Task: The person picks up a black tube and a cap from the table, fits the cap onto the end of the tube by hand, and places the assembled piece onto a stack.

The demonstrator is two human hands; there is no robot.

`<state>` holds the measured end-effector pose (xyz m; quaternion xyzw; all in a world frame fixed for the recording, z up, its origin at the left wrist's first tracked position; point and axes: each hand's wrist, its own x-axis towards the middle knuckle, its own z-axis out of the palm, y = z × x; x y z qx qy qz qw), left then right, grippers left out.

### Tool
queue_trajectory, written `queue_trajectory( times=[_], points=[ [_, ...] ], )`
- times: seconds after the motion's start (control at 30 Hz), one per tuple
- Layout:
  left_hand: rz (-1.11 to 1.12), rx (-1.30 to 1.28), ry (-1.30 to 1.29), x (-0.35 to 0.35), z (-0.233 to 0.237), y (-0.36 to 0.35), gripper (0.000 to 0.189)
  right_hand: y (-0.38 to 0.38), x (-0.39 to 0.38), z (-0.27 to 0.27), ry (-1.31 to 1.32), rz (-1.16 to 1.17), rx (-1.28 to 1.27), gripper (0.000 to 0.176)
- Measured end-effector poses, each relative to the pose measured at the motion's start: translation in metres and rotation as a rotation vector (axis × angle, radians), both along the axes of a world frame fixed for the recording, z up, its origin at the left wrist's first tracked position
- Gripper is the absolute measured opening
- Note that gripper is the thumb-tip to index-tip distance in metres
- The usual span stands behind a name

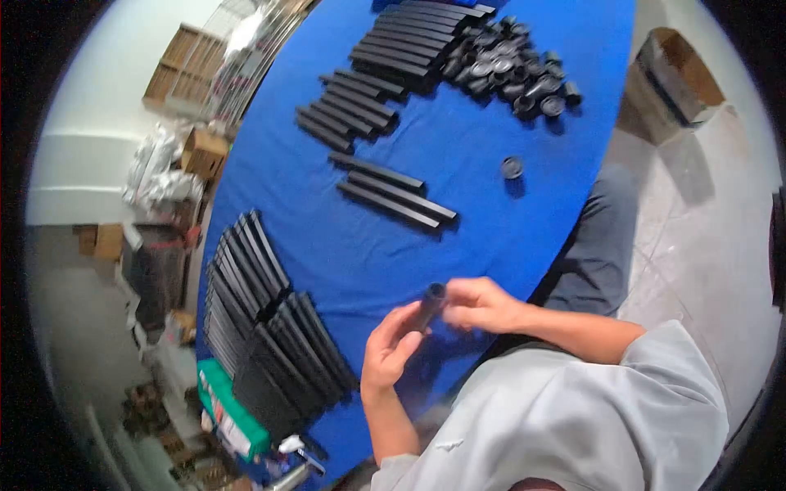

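Along the far left of the blue, cloth-covered tabletop (pixel 315 237), we have a green box with a white panel (pixel 233 409) beside rows of long black tubes (pixel 299 352), fanned and laid close together. Further right lie three long, straight black bars (pixel 393 192), side by side and within reach.

Next comes our left hand (pixel 391 348), its fingers wrapped around a dark, round-ended plastic tube (pixel 429 308). We have it tilted near the tabletop's close edge, between our two hands, its round end facing up. It should be light and stiff, with little give under a firm squeeze. Its smooth wall may turn or slide in a loose grip, so the middle of the barrel, thumb opposite fingers, looks the surest hold. It seems unlikely to break, though the rim could mark if knocked.

Just right of that end, our right hand (pixel 479 304) has its fingers curled in close to the rim; motion blurs them, and we cannot tell whether they pinch anything small.

Beyond, a single round black cap (pixel 512 168) sits well apart from the heaped black plastic caps (pixel 512 69), small pieces that would roll easily and are best taken by their edges.
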<state>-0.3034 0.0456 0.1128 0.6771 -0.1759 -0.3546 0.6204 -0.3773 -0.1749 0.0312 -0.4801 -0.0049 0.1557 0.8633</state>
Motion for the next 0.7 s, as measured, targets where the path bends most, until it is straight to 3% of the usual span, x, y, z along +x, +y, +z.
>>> queue_trajectory(
  times=[0.07,0.2,0.37,0.5,0.7],
  points=[
    [-0.057,0.068,-0.082,0.0,-0.003,0.018,0.047,0.005,0.003,0.003,-0.321,-0.166,-0.234,0.048],
    [-0.068,0.201,0.045,-0.013,-0.004,0.024,0.044,0.003,0.005,0.001,-0.509,-0.128,-0.251,0.056],
    [-0.045,0.155,0.048,-0.018,-0.011,0.025,0.039,0.001,0.002,0.004,-0.479,-0.098,-0.2,0.038],
    [-0.108,0.241,0.118,-0.015,-0.007,0.027,0.035,-0.002,0.003,0.001,-0.525,-0.068,-0.285,0.044],
    [-0.176,0.245,0.046,-0.012,-0.007,0.026,0.035,-0.002,0.002,-0.001,-0.487,-0.04,-0.217,0.05]
  ],
)
